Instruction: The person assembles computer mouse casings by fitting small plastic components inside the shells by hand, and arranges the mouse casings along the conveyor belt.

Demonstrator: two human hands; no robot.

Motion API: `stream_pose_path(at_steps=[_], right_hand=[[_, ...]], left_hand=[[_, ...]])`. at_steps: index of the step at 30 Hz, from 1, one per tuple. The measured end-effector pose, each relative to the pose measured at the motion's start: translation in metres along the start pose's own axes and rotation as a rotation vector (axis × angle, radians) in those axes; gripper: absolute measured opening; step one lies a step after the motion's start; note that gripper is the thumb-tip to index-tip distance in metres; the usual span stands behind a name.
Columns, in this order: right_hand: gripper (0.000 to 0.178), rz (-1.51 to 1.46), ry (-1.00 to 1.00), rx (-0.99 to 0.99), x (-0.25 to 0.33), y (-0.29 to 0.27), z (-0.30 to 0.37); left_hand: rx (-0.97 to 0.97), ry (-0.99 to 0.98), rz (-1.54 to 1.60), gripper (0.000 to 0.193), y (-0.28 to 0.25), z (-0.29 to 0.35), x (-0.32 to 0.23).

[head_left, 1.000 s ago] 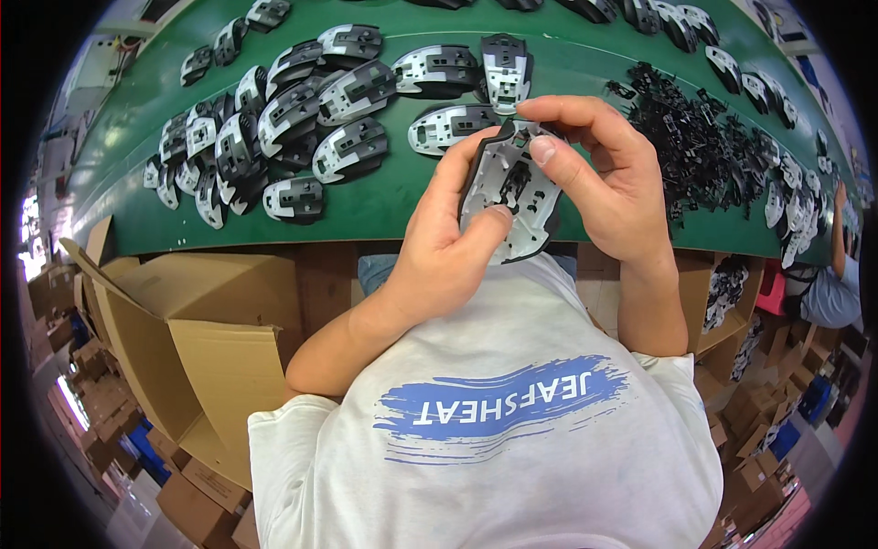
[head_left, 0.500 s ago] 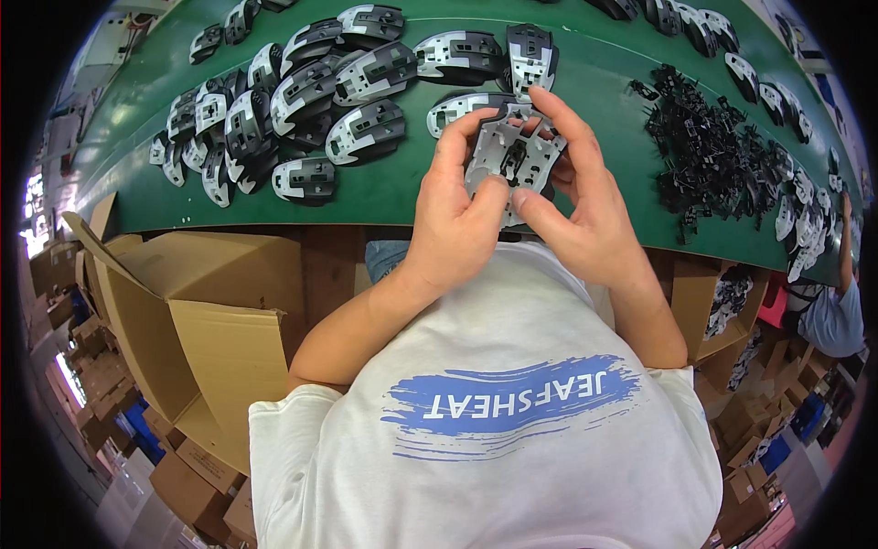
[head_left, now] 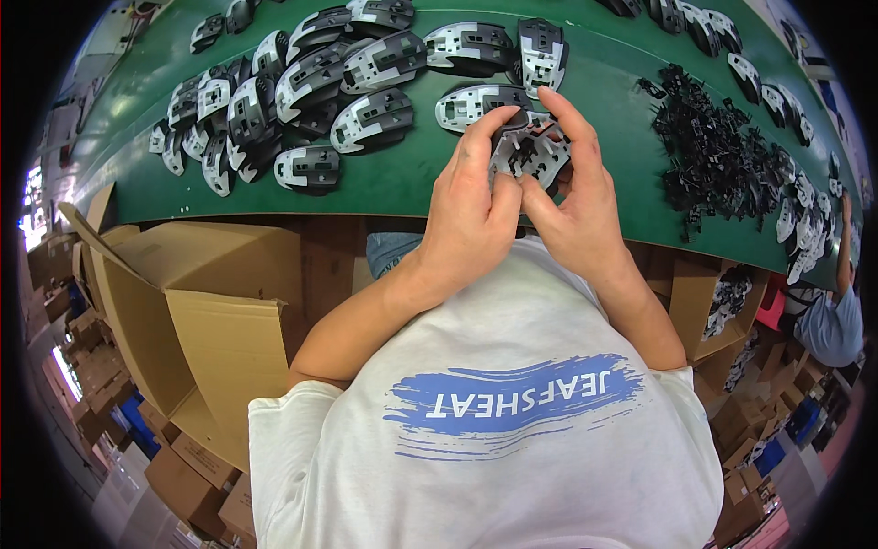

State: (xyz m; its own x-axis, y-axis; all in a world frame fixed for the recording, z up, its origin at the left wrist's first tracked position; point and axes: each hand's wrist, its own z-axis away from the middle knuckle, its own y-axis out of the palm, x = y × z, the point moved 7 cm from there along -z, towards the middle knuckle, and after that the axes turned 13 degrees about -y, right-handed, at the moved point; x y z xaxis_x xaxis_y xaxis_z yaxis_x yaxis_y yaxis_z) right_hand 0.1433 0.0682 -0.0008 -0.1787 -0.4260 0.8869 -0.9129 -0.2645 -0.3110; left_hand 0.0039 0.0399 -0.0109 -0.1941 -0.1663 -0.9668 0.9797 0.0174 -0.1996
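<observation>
Between both hands, above the near edge of the green table, is a grey-and-black computer mouse shell (head_left: 541, 151), its hollow inner side facing up. A small black part sits inside it. My left hand (head_left: 476, 206) is closed on the shell's left side, index finger at its far end and thumb at the near end. Around its right side, my right hand (head_left: 581, 206) is closed too, its thumb beside the left one. The near end of the shell is hidden by the thumbs. Just beyond lie another mouse shell (head_left: 476, 105) and an upright-pointing one (head_left: 543, 57).
Many grey-and-black mouse shells (head_left: 384, 62) are heaped on the left of the green table (head_left: 604, 69). A pile of small black plastic parts (head_left: 718, 151) lies at right. An open cardboard box (head_left: 229, 357) stands below the left edge. Another person (head_left: 830, 325) is at far right.
The shell has tilted, so its near end is now less visible behind the thumbs. Both hands have shifted slightly to the right, with the thumbs drawn closer together.
</observation>
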Motion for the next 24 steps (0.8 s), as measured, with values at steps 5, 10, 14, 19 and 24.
stream_pose_path(at_steps=[5, 10, 14, 19, 24], right_hand=[[0.076, 0.049, -0.042, 0.01, 0.0, 0.004, -0.004], [0.077, 0.135, -0.103, 0.012, 0.004, 0.002, -0.007], [0.08, 0.139, -0.1, 0.024, 0.01, -0.007, -0.009], [0.09, -0.215, 0.029, 0.149, 0.01, 0.001, 0.006], [0.079, -0.513, 0.173, 0.349, 0.015, -0.02, 0.005]], left_hand=[[-0.026, -0.017, -0.008, 0.057, 0.0, -0.004, 0.007], [-0.042, -0.009, -0.011, 0.057, 0.004, -0.008, 0.009], [0.001, 0.034, -0.035, 0.058, 0.005, -0.007, -0.001], [0.129, -0.155, 0.151, 0.063, -0.012, 0.015, -0.002], [-0.029, -0.399, 0.522, 0.078, -0.073, 0.075, -0.011]])
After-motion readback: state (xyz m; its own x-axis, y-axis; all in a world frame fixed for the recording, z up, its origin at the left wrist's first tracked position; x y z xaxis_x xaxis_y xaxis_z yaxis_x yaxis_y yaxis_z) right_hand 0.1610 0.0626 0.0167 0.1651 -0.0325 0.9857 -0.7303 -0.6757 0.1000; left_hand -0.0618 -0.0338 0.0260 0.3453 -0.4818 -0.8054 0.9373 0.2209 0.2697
